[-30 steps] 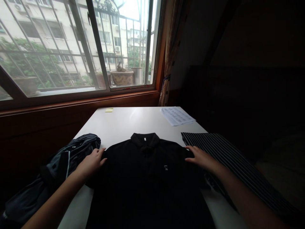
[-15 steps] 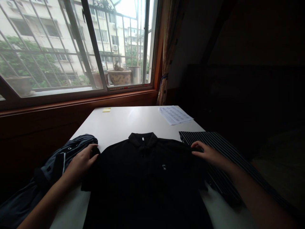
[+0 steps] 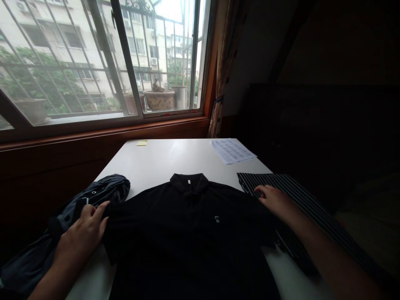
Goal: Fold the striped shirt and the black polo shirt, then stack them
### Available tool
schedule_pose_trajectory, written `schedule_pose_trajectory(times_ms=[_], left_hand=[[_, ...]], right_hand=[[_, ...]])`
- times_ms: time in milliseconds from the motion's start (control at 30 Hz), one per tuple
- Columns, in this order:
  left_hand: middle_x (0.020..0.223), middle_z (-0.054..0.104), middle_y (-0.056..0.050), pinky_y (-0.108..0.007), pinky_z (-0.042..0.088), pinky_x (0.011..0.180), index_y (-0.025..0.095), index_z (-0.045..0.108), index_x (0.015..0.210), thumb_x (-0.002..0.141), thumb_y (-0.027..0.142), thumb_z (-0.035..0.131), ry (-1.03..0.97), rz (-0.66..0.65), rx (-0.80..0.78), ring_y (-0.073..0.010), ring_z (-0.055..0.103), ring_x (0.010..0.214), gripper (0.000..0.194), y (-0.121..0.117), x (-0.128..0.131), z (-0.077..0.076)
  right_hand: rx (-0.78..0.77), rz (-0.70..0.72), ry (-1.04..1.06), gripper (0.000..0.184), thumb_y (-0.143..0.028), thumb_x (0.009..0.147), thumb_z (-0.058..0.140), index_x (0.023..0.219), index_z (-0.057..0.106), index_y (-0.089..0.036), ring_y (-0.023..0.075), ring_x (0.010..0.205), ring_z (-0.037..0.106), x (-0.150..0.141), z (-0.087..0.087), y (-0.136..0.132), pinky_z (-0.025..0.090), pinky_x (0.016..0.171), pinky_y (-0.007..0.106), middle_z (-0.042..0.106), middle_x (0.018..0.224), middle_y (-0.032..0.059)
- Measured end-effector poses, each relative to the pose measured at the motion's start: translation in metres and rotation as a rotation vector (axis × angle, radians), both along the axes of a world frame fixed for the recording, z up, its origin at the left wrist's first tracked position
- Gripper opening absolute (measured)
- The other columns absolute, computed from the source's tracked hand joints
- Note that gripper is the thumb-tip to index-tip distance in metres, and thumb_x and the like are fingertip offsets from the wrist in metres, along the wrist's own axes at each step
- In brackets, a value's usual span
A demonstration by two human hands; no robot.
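A black polo shirt (image 3: 187, 233) lies spread face up, its collar towards the far side and a small white emblem on the chest. My left hand (image 3: 86, 227) is at the end of the sleeve on the left, thumb and forefinger closed on the cloth. On the other side, my right hand (image 3: 273, 200) pinches the top of the opposite sleeve; dark cloth hides part of that grip. The shirt's lower hem lies out of view.
Beneath the shirt is a white table (image 3: 168, 158). A crumpled dark grey garment (image 3: 114, 185) lies to the left, a black striped cloth (image 3: 290, 187) to the right. Printed papers (image 3: 233, 151) and a yellow sticky note (image 3: 141, 143) rest at the far end, below a barred window (image 3: 156, 62).
My left hand has moved left and nearer me, and the sleeve there now stretches further out. My right hand has slid a little to the right along the other sleeve.
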State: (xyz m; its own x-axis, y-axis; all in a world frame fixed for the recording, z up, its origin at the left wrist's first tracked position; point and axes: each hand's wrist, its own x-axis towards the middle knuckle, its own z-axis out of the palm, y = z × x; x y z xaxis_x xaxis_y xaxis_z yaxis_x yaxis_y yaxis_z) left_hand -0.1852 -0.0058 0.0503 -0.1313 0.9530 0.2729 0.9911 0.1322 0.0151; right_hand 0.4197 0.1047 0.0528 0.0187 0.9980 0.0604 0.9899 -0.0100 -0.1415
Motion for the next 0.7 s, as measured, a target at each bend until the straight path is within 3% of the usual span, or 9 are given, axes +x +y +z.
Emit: schedule_pose_trajectory(times_ms=[100, 200, 267, 333, 400, 500, 600, 700], left_hand=[[0.11, 0.057, -0.013, -0.044, 0.056, 0.076, 0.02, 0.05, 0.141, 0.098, 0.031, 0.033, 0.146, -0.071, 0.095, -0.0317, 0.06, 0.1, 0.047, 0.004, 0.009, 0.006], [0.124, 0.059, -0.011, -0.048, 0.05, 0.098, 0.019, 0.057, 0.134, 0.099, 0.029, 0.037, 0.07, -0.314, 0.151, -0.0311, 0.056, 0.115, 0.042, 0.016, 0.036, 0.008], [0.128, 0.062, -0.008, -0.046, 0.044, 0.108, 0.021, 0.061, 0.13, 0.101, 0.029, 0.038, 0.001, -0.495, 0.078, -0.0282, 0.052, 0.126, 0.038, 0.026, 0.066, 0.002], [0.135, 0.062, -0.007, -0.049, 0.039, 0.114, 0.022, 0.061, 0.131, 0.102, 0.034, 0.042, -0.011, -0.598, 0.023, -0.029, 0.047, 0.135, 0.038, 0.037, 0.1, -0.012], [0.148, 0.052, -0.01, -0.054, 0.035, 0.115, 0.019, 0.053, 0.141, 0.102, 0.042, 0.042, 0.001, -0.636, -0.053, -0.032, 0.04, 0.141, 0.047, 0.049, 0.13, -0.031], [0.157, 0.038, -0.013, -0.058, 0.029, 0.117, 0.016, 0.044, 0.149, 0.102, 0.05, 0.039, -0.002, -0.597, -0.111, -0.0332, 0.031, 0.147, 0.058, 0.069, 0.155, -0.056], [0.161, 0.028, -0.008, -0.059, 0.021, 0.12, 0.021, 0.035, 0.154, 0.102, 0.054, 0.036, 0.004, -0.556, -0.109, -0.0309, 0.023, 0.15, 0.061, 0.083, 0.15, -0.07], [0.163, 0.023, -0.004, -0.054, 0.019, 0.121, 0.026, 0.03, 0.155, 0.102, 0.056, 0.033, 0.02, -0.526, -0.12, -0.0275, 0.021, 0.151, 0.061, 0.092, 0.13, -0.073]], right_hand=[[0.053, 0.005, -0.174, 0.032, -0.011, 0.082, 0.053, 0.11, 0.067, -0.02, 0.025, 0.089, 0.063, -0.009, 0.002, -0.009, 0.042, 0.07, 0.034, 0.065, 0.102, 0.0103], [0.168, 0.06, -0.279, 0.027, -0.015, 0.088, 0.051, 0.11, 0.068, -0.016, 0.0326, 0.096, 0.059, -0.033, 0.007, -0.017, 0.045, 0.076, 0.042, 0.064, 0.101, 0.0158], [0.206, 0.12, -0.27, 0.028, -0.019, 0.094, 0.046, 0.114, 0.067, -0.016, 0.0329, 0.103, 0.058, -0.058, 0.003, -0.021, 0.047, 0.083, 0.045, 0.064, 0.107, 0.0163], [0.194, 0.216, -0.227, 0.031, -0.024, 0.098, 0.044, 0.122, 0.064, -0.02, 0.0283, 0.114, 0.057, -0.09, -0.008, -0.023, 0.046, 0.096, 0.041, 0.063, 0.123, 0.0125], [0.162, 0.369, -0.086, 0.04, -0.032, 0.1, 0.045, 0.135, 0.057, -0.017, 0.0276, 0.131, 0.049, -0.122, -0.026, -0.024, 0.04, 0.11, 0.04, 0.054, 0.142, 0.0128], [0.083, 0.477, 0.044, 0.057, -0.048, 0.101, 0.04, 0.148, 0.044, -0.016, 0.028, 0.145, 0.033, -0.158, -0.053, -0.023, 0.03, 0.119, 0.046, 0.039, 0.157, 0.0118], [0.037, 0.479, 0.064, 0.067, -0.058, 0.1, 0.034, 0.154, 0.035, -0.019, 0.0265, 0.151, 0.021, -0.167, -0.069, -0.017, 0.02, 0.123, 0.049, 0.028, 0.162, 0.0091], [0.031, 0.421, 0.05, 0.069, -0.061, 0.1, 0.03, 0.156, 0.032, -0.021, 0.0249, 0.152, 0.017, -0.153, -0.073, -0.008, 0.015, 0.124, 0.049, 0.022, 0.164, 0.0067]])
